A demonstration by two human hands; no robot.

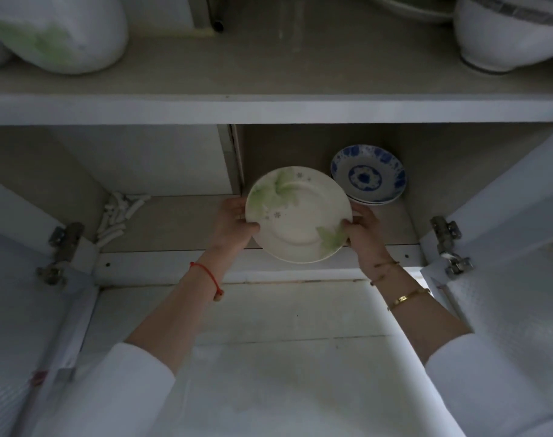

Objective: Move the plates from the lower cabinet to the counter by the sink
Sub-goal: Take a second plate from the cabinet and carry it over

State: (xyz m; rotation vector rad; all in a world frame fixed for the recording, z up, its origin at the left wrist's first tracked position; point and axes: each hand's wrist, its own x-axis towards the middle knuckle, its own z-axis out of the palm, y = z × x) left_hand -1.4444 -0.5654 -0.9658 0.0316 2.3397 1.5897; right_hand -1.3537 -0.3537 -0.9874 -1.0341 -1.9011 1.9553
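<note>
A white plate with green leaf patterns (297, 214) is held at the front of the lower cabinet shelf (174, 222), tilted toward me. My left hand (234, 223) grips its left rim and my right hand (361, 230) grips its right rim, thumbs on top. Behind it to the right, a small stack of blue-and-white plates (368, 175) sits deep on the same shelf.
Both cabinet doors stand open, left (23, 279) and right (514, 247), with metal hinges at each side. A pile of white sticks (120, 216) lies at the shelf's left. On the upper shelf sit a white bag (57, 33) and bowls (508, 33).
</note>
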